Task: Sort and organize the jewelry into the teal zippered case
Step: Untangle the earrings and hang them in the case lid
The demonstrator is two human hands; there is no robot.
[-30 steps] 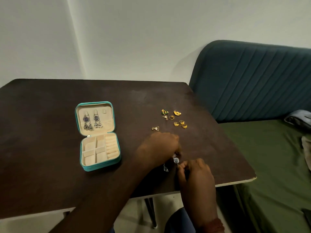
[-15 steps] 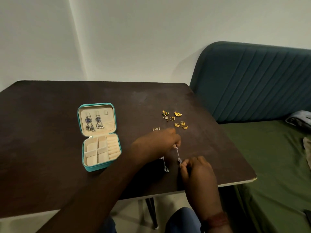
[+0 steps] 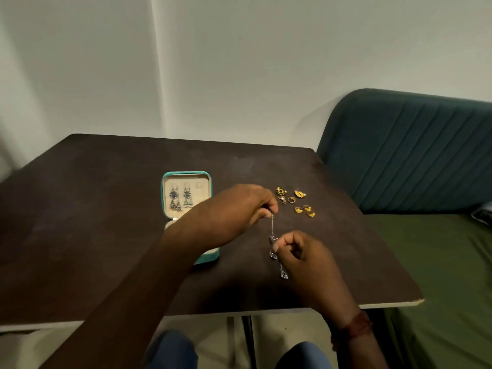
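Your desk (image 3: 106, 235) has its widest bare stretch left of the teal case (image 3: 186, 173) and along the near edge. Its right edge runs close beside the teal backrest (image 3: 412, 155) and the green cushion (image 3: 439, 262). The gold pieces (image 3: 295, 202) lie in a loose cluster between your hands and that right edge. The case stands open near the desk's middle, with a pair of silver earrings (image 3: 179, 199) hung in its lid. Your left forearm crosses over its lower tray, so only one near corner shows.

Your left hand (image 3: 239, 209) pinches the top of the silver chain earring (image 3: 272, 229). Your right hand (image 3: 303, 258) pinches it lower down with curled fingers. The chain runs taut between them, to the right of the case, and its drops dangle below. I cannot tell whether the lowest drops touch the desk.

Half a second ago both hands sat lower and nearer you, and the tray was in full sight. A small triangular piece then lay bare by your left knuckles, and that hand now hides it. A second ago the chain was bunched between your fingers.
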